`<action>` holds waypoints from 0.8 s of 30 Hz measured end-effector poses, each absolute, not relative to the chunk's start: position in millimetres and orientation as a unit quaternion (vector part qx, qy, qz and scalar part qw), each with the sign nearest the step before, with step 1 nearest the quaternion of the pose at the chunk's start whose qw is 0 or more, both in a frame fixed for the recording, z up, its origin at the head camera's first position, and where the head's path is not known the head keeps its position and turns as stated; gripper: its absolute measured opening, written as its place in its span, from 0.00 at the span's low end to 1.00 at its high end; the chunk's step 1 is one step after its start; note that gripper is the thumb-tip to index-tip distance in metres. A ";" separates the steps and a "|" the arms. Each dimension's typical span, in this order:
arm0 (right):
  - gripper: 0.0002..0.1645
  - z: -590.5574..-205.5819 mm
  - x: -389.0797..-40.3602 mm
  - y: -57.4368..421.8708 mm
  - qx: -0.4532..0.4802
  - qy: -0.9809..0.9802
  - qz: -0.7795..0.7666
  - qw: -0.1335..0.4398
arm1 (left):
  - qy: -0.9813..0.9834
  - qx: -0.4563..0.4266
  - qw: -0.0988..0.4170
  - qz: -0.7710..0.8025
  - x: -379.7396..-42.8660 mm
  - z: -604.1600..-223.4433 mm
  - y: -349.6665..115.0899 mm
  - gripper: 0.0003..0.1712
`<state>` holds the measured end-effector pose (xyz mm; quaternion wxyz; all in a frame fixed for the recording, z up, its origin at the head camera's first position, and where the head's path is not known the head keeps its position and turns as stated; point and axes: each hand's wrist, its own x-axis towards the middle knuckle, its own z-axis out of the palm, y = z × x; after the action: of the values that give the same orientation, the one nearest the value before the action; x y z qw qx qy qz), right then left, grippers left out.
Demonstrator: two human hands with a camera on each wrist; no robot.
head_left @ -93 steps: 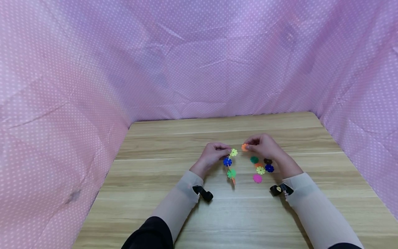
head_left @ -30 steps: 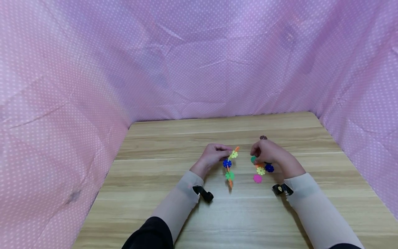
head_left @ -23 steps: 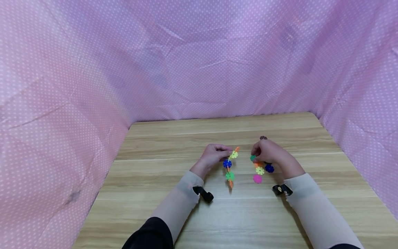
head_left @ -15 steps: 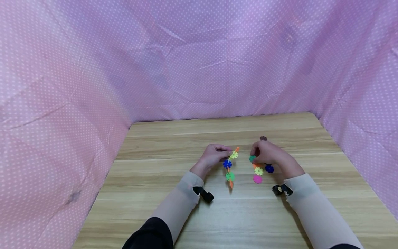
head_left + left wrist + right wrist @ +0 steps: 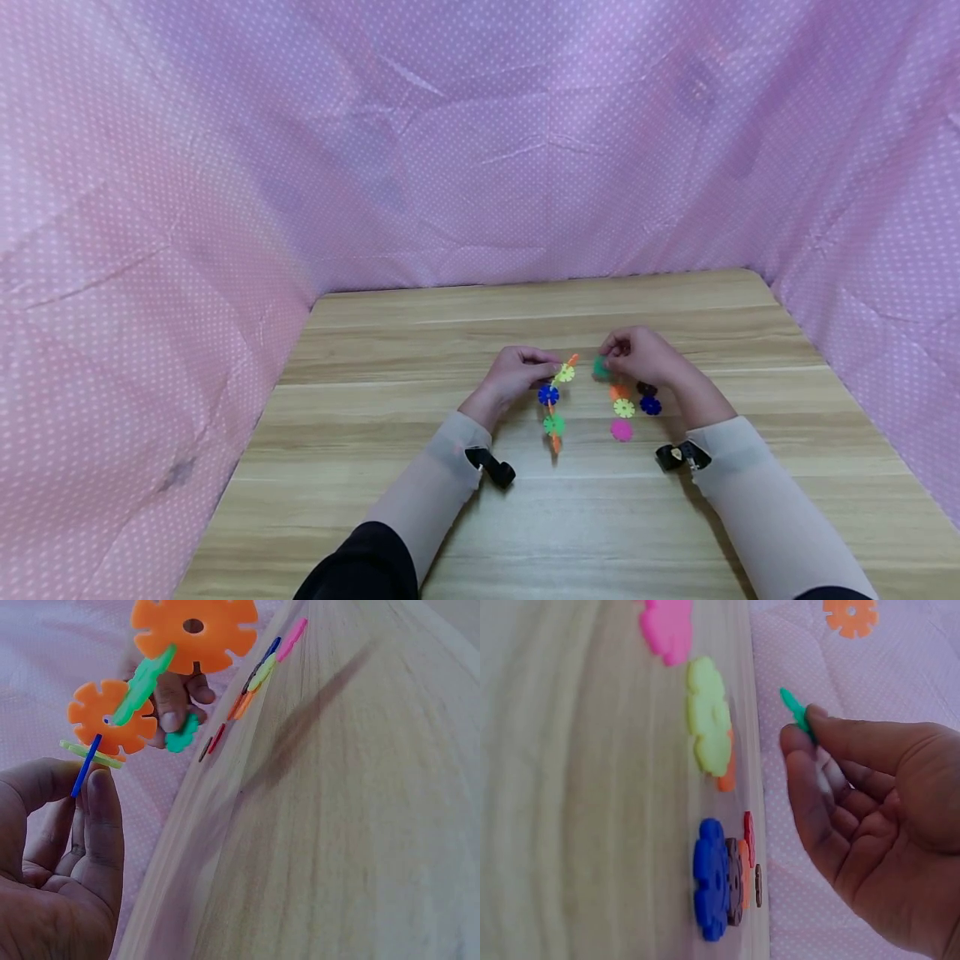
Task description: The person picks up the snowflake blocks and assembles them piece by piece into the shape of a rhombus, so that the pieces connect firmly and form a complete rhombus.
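Observation:
My left hand pinches a chain of slotted plastic flower discs near its upper end. An orange disc tops the chain, above a yellow disc and a blue disc; a light green disc sits lower, between orange ones. In the left wrist view, my fingertips are at the blue and yellow discs. To the right, my right hand pinches a loose dark green disc between thumb and forefinger, raised off the table and apart from the chain.
Loose discs lie on the wooden table below my right hand: orange, yellow, pink, blue and brown. The right wrist view also shows a red disc. Pink dotted cloth surrounds the table.
The orange disc my right hand held is now on the chain's upper end. My right hand went down to the loose discs, took the dark green one and lifted it toward the chain.

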<state>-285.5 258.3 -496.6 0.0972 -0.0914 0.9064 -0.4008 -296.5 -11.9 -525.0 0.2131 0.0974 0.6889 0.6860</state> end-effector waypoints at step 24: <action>0.14 -495.8 -287.0 252.8 -0.081 0.828 -0.545 0.109 | 0.701 0.113 0.223 0.667 -294.7 -523.8 -10.5 0.08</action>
<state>-287.0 252.8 -495.8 0.1085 -0.0808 0.8277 -0.5446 -294.7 -10.5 -523.8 0.2235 0.1128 0.7015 0.6673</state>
